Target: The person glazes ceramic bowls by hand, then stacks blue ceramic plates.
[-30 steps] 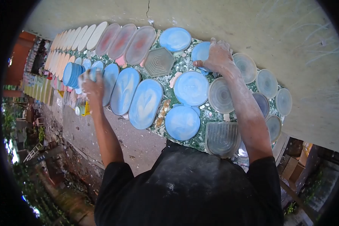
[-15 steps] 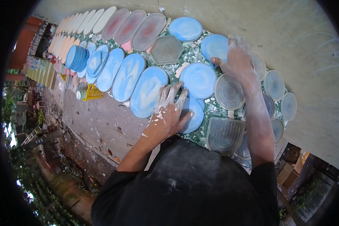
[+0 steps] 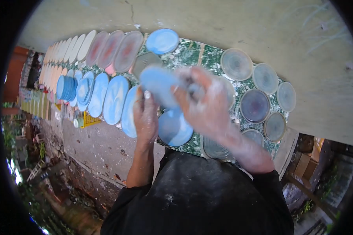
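Note:
A round blue disc point(image 3: 157, 83), blurred by motion, is raised above the table in my right hand point(image 3: 208, 102). The right fingers bend around its right side and are smeared with white powder. Something greyish near those fingers is too blurred to name. My left hand point(image 3: 146, 119) is upright at the disc's lower left, fingers stretched, their tips overlapping its edge. Just below lies another blue and white disc point(image 3: 175, 128). Beside the left hand rests a blue oval piece point(image 3: 128, 113), partly covered. A grey hexagonal mould point(image 3: 146, 62) sits behind the raised disc.
Clear round moulds point(image 3: 236, 64) and a purplish one point(image 3: 255, 105) stand at the right of the speckled green table point(image 3: 190, 51). Blue ovals point(image 3: 115, 100), reddish-grey ovals point(image 3: 128, 51) and a blue stack point(image 3: 66, 88) line the left. A wall point(image 3: 223, 19) runs behind; a yellow crate point(image 3: 91, 118) stands below.
My right hand has lifted the blue disc from the back of the table and brought it left and nearer. My left hand has risen off the lower disc to meet it. The view has shifted.

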Demonstrator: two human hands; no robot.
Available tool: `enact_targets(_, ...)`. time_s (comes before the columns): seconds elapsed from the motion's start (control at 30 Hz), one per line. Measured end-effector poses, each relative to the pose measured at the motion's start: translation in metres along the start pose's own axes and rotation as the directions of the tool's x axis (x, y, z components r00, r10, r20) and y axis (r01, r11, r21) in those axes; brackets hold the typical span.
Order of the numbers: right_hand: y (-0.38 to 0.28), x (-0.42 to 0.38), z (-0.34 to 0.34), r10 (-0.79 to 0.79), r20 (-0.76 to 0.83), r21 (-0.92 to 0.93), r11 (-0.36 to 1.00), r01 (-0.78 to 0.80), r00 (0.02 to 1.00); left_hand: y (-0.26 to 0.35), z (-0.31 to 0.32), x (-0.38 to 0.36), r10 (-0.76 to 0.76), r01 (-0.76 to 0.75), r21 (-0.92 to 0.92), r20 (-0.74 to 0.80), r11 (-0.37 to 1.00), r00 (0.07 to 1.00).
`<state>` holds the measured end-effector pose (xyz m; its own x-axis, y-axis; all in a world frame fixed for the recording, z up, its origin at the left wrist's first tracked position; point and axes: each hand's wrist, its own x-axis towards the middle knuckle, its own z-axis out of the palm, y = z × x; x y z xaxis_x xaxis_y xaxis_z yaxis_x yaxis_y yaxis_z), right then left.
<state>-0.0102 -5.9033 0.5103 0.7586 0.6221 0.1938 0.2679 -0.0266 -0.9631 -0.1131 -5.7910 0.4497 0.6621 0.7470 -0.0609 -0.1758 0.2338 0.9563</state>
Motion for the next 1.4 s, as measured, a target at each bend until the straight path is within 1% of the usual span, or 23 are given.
enact_targets(0.03,-0.006,-0.016,-0.004,0.072,0.085,0.101,0.992,-0.08,0.994,-0.004,-0.008,-0.003,0.062,-0.06,0.1,-0.016,0.993,0.998)
enact_targets(0.1,-0.01,-0.037,-0.01,0.181,0.254,0.278,0.927,-0.251,0.95,0.01,-0.006,-0.017,-0.045,0.041,-0.128,-0.034,0.991,0.998)
enact_targets(0.17,-0.002,-0.05,-0.021,0.244,0.415,0.413,0.808,-0.42,0.877,0.015,-0.013,-0.03,-0.177,0.186,-0.124,0.083,0.975,0.981)
enact_targets(0.2,0.004,-0.055,-0.025,0.208,0.426,0.449,0.796,-0.406,0.881,0.016,-0.016,-0.034,-0.24,0.257,-0.116,0.137,0.959,0.961)
enact_targets(0.3,0.008,-0.069,-0.02,0.049,0.275,0.385,0.909,-0.157,0.96,0.008,-0.011,-0.049,-0.277,0.256,0.122,0.205,0.959,0.939)
enact_targets(0.33,0.002,-0.07,-0.023,0.004,0.294,0.253,0.964,-0.081,0.956,0.007,-0.007,-0.056,-0.16,0.149,0.063,0.252,0.987,0.954)
enact_targets(0.43,-0.017,-0.063,-0.035,-0.109,0.224,0.155,0.985,0.075,0.968,0.019,0.007,-0.056,-0.001,0.017,0.207,-0.076,0.978,0.997)
enact_targets(0.47,-0.016,-0.063,-0.034,-0.132,0.222,0.079,0.99,0.117,0.966,0.016,0.001,-0.053,0.133,-0.125,0.266,-0.015,0.956,0.991)
enact_targets(0.5,-0.016,-0.062,-0.034,-0.154,0.219,0.003,0.988,0.157,0.963,0.016,-0.003,-0.051,0.167,-0.164,0.292,0.014,0.942,0.986)
enact_targets(0.57,-0.013,-0.064,-0.034,-0.029,0.33,-0.054,0.997,0.05,0.944,0.017,-0.008,-0.05,0.221,-0.237,0.337,0.084,0.911,0.972)
enact_targets(0.67,-0.006,-0.067,-0.027,-0.029,0.323,0.169,0.985,-0.028,0.946,0.026,-0.018,-0.044,-0.083,0.061,0.204,0.097,0.977,0.992)
enact_targets(0.7,-0.002,-0.068,-0.025,-0.05,0.319,0.251,0.967,-0.034,0.947,0.023,-0.019,-0.043,-0.124,0.109,0.091,0.183,0.99,0.975)
enact_targets(0.8,-0.006,-0.063,-0.013,0.194,0.435,0.486,0.772,-0.41,0.879,0.011,-0.013,-0.049,-0.149,0.181,-0.055,0.366,0.982,0.918)
enact_targets(0.83,-0.006,-0.061,-0.012,0.201,0.456,0.426,0.806,-0.411,0.867,0.011,-0.006,-0.052,-0.13,0.134,0.015,0.378,0.991,0.917)
enact_targets(0.87,-0.006,-0.059,-0.014,0.209,0.475,0.365,0.837,-0.407,0.855,0.017,-0.001,-0.055,-0.209,0.262,-0.083,0.397,0.961,0.894)
enact_targets(0.9,-0.006,-0.055,-0.013,0.213,0.494,0.304,0.866,-0.397,0.843,0.025,0.0,-0.054,-0.211,0.274,-0.091,0.429,0.957,0.878)
enact_targets(0.93,-0.013,-0.05,-0.011,0.036,0.47,0.255,0.951,-0.174,0.882,0.032,0.001,-0.053,-0.216,0.29,-0.096,0.461,0.952,0.861)
enact_targets(1.0,-0.023,-0.044,-0.011,0.041,0.509,0.226,0.958,-0.179,0.86,0.039,-0.01,-0.046,-0.237,0.347,-0.109,0.541,0.932,0.807)
enact_targets(1.07,-0.027,-0.033,-0.015,0.107,0.571,0.228,0.932,-0.283,0.814,0.024,-0.023,-0.044,-0.104,0.37,-0.442,0.517,0.817,0.849)
enact_targets(1.13,-0.023,-0.019,-0.025,0.208,0.413,0.371,0.851,-0.372,0.887,0.025,-0.032,-0.04,-0.035,0.336,-0.637,0.436,0.694,0.899)
enact_targets(1.2,-0.018,0.008,-0.043,0.215,0.267,0.208,0.939,-0.274,0.939,0.042,-0.044,-0.036,-0.035,0.272,-0.725,0.324,0.633,0.945)
enact_targets(1.27,-0.008,0.042,-0.049,0.294,0.065,0.012,0.955,-0.295,0.954,0.043,-0.057,-0.032,0.018,0.166,-0.763,0.227,0.624,0.974)
enact_targets(1.4,0.072,0.102,-0.059,0.339,-0.027,0.17,0.929,-0.33,0.94,0.049,-0.068,-0.031,0.031,0.117,-0.792,0.169,0.599,0.985)
